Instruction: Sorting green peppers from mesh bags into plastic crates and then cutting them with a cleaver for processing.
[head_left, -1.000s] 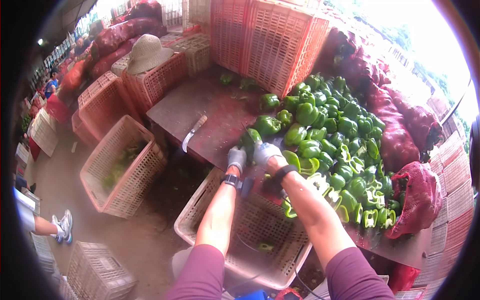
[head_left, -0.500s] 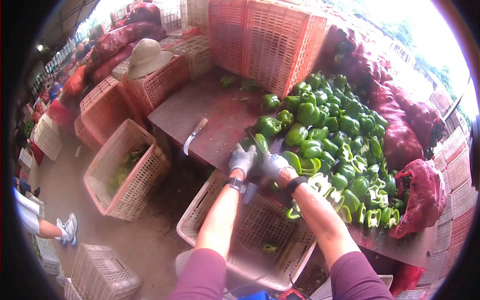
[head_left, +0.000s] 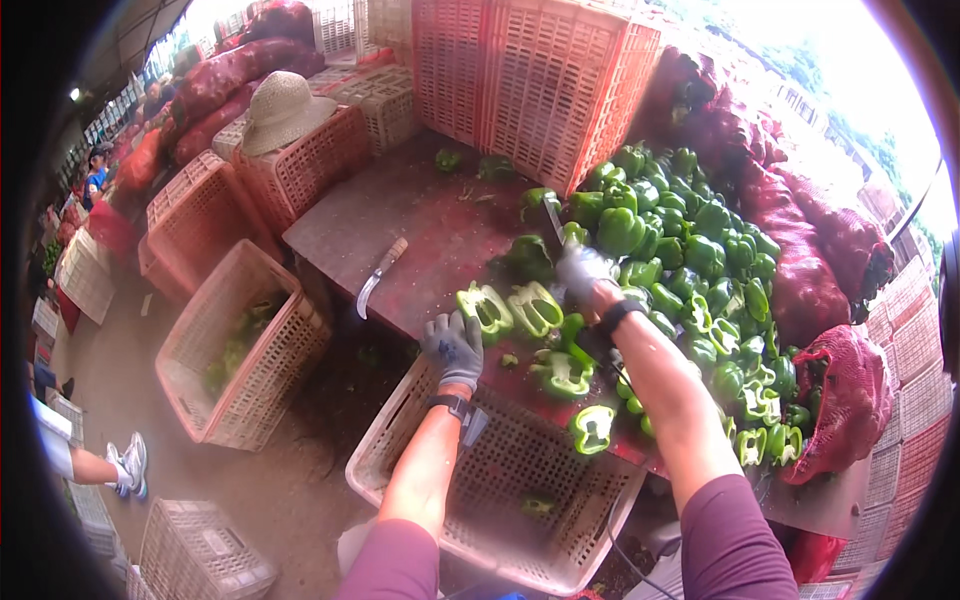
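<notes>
My left hand (head_left: 454, 348), in a grey glove, hovers palm down at the near edge of the dark red table (head_left: 420, 215), just below two green pepper halves (head_left: 510, 308) that lie cut side up. It holds nothing. My right hand (head_left: 584, 270), also gloved, is further out by the pile of whole green peppers (head_left: 690, 240). It grips a knife (head_left: 552, 214) whose blade points away from me. More halved peppers (head_left: 565, 375) lie between my forearms near the table's edge.
A pale plastic crate (head_left: 520, 490) stands under the table edge below my arms. A second knife (head_left: 378, 278) lies on the table to the left. Orange crates (head_left: 240, 340), one with a straw hat (head_left: 282, 105), stand left; red mesh sacks (head_left: 800, 270) right. Another person's leg (head_left: 100, 465) is at the lower left.
My hands were together on one pepper at the table edge; now they are apart. Two halves lie on the table and my right hand has reached toward the pile.
</notes>
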